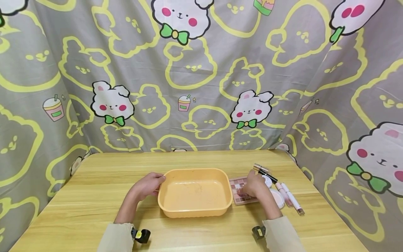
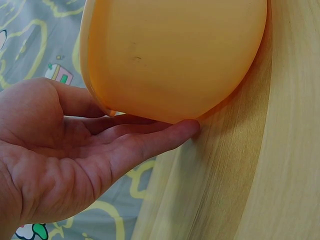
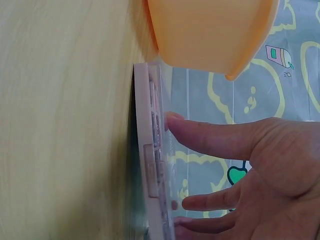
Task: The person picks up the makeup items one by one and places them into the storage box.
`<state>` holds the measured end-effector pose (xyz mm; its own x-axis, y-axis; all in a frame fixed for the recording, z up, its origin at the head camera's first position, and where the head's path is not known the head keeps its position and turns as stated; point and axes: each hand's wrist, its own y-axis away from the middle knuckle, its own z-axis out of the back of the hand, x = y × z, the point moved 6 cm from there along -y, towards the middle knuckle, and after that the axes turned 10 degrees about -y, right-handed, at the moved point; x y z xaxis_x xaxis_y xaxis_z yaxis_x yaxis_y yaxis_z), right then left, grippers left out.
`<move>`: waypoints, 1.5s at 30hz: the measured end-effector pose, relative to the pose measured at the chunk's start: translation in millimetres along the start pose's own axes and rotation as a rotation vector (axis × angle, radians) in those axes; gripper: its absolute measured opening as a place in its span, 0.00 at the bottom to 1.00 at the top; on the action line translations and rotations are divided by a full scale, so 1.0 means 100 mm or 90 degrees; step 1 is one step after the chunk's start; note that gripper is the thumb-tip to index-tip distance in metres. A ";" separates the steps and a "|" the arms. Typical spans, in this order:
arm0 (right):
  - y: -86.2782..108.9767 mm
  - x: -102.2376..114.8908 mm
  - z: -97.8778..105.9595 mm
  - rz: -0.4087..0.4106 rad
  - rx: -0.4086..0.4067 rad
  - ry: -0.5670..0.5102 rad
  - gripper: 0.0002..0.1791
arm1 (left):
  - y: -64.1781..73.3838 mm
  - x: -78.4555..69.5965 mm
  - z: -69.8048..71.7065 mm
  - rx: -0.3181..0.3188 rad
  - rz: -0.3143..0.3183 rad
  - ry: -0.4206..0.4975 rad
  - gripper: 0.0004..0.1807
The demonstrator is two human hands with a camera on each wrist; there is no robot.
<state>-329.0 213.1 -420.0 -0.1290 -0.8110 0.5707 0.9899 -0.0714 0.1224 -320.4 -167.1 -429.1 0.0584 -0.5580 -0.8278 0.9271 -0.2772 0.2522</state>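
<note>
A yellow-orange plastic basin (image 1: 195,211) stands on the table in the head view. My left hand (image 1: 150,185) grips its left end, with the thumb at the rim and the other fingers along the outside wall, as the left wrist view shows. Close to the basin's right side lies an eyeshadow palette (image 1: 237,199) with a clear lid. Over the palette is my right hand (image 1: 254,184). In the right wrist view its thumb (image 3: 210,137) touches the lid, while the other fingers extend toward the palette's far part.
Right of the palette lie a round white compact (image 1: 277,198), a smaller white round item (image 1: 267,181), a black tube (image 1: 268,176) and several slim cosmetic tubes (image 1: 292,198). A patterned curtain (image 1: 201,77) hangs behind the wooden table (image 1: 78,203) and at both sides.
</note>
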 end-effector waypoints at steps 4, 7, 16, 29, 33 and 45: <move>0.02 0.02 0.03 0.004 -0.006 -0.011 0.59 | 0.00 0.02 0.00 -0.005 0.006 0.008 0.25; 0.02 0.04 0.06 0.011 -0.020 -0.016 0.52 | -0.01 0.02 0.00 -0.004 0.005 0.008 0.25; 0.02 0.04 0.12 0.026 -0.027 -0.024 0.43 | 0.00 0.03 0.00 -0.006 0.006 0.010 0.24; 0.02 0.02 0.19 0.045 -0.048 -0.101 0.38 | 0.00 0.03 0.00 0.004 0.001 0.018 0.25; 0.01 0.03 0.22 0.051 -0.063 -0.097 0.40 | 0.00 0.02 0.01 0.007 -0.003 0.018 0.25; 0.02 0.06 0.27 0.056 -0.066 -0.087 0.38 | -0.01 0.03 0.01 -0.004 0.005 0.011 0.24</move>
<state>-329.6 224.0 -394.3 -0.0413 -0.7305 0.6817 0.9975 -0.0689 -0.0134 -321.5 -169.5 -431.2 0.0712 -0.5470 -0.8341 0.9289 -0.2684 0.2552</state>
